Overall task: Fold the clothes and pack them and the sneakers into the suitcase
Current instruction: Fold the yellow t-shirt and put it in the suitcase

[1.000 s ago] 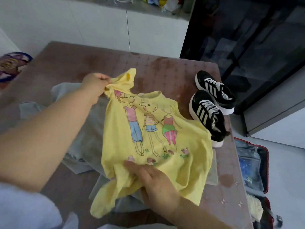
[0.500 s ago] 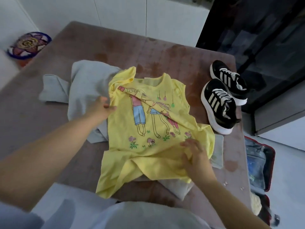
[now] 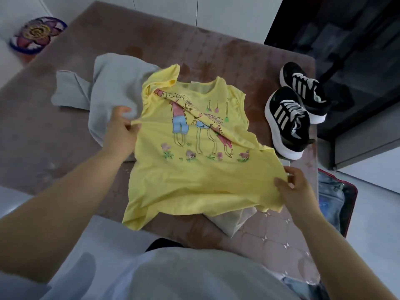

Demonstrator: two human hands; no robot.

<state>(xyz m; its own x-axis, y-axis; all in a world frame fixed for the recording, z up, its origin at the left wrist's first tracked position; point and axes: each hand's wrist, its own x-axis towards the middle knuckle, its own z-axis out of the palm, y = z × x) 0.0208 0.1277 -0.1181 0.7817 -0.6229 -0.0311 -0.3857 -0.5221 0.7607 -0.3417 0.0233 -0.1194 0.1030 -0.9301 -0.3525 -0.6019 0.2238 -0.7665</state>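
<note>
one yellow printed t-shirt (image 3: pixel 194 176), spread on desk (image 3: pixel 43 131); left hand (image 3: pixel 122 132) pinches its side edge, right hand (image 3: pixel 296 188) pinches its hem corner.

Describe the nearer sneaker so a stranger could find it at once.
On the brown table, look right of the yellow shirt, where two black, white-striped sneakers sit. Take the nearer sneaker, closest to the right hand; the farther sneaker lies behind it.

Brown quilted surface (image 3: pixel 216 46): beneath my left hand (image 3: pixel 121 131) and right hand (image 3: pixel 296 187). White cabinet doors (image 3: pixel 216 14): far beyond my left hand. Dark glass-fronted cabinet (image 3: pixel 346 40): beyond my right hand. Pale floor (image 3: pixel 378 187): right of it.
</note>
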